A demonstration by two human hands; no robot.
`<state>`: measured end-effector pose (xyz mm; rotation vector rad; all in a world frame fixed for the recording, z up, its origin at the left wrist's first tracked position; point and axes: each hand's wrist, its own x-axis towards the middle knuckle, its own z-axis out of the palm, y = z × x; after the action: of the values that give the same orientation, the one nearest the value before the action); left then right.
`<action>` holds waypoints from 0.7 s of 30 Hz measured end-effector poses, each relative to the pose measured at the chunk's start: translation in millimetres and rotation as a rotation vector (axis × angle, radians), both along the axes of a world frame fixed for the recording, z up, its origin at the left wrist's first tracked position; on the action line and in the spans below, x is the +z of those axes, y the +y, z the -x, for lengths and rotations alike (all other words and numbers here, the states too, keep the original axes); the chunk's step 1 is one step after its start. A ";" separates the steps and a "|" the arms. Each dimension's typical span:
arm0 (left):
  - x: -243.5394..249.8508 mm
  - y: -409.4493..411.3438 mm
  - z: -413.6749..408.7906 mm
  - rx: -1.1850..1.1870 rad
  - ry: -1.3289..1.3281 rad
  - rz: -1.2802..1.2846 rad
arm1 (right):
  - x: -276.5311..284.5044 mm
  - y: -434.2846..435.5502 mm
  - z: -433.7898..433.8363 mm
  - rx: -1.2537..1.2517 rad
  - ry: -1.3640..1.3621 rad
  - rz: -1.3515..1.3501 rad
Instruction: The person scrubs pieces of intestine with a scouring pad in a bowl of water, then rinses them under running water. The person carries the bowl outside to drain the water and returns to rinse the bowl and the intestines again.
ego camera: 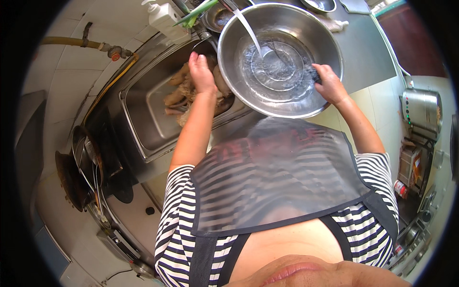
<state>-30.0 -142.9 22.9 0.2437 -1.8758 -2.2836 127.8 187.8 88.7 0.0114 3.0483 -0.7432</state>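
Observation:
My right hand (330, 84) grips a dark mesh scouring pad (312, 74) low against the inner right wall of a large stainless steel basin (233, 71). A stream of water (250, 30) falls from the tap into the basin, where clear water (278, 66) ripples. My left hand (201, 73) hangs over the sink, left of the basin's rim, fingers extended and nothing visible in it. Pale raw meat pieces (178, 94) lie in the stainless steel sink (154, 129), partly hidden behind my left forearm and the basin.
A white pump bottle (163, 19) and green onion stalks (200, 12) are behind the sink. Metal bowls (319, 4) stand beyond the basin. On the left wall runs a yellow gas pipe with a valve (115, 53). A wok (71, 183) and ladles stand lower left.

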 end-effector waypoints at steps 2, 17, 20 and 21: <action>-9.8 -23.1 27.4 -0.001 -0.290 -0.407 | -4.7 10.4 1.5 -0.002 0.201 0.014; 45.5 -15.3 88.5 -0.060 -0.311 -0.406 | -41.1 48.0 -11.5 -0.485 0.229 0.184; 105.2 31.0 54.2 -0.202 0.025 -0.253 | -48.7 51.7 -12.3 -0.509 0.248 0.206; 120.6 41.7 49.6 -0.273 0.081 -0.258 | -50.4 50.0 -11.4 -0.515 0.248 0.222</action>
<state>-79.6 -101.2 143.5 -0.0779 -1.6611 -2.6715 139.3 237.8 38.3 0.7831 3.1954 -1.1824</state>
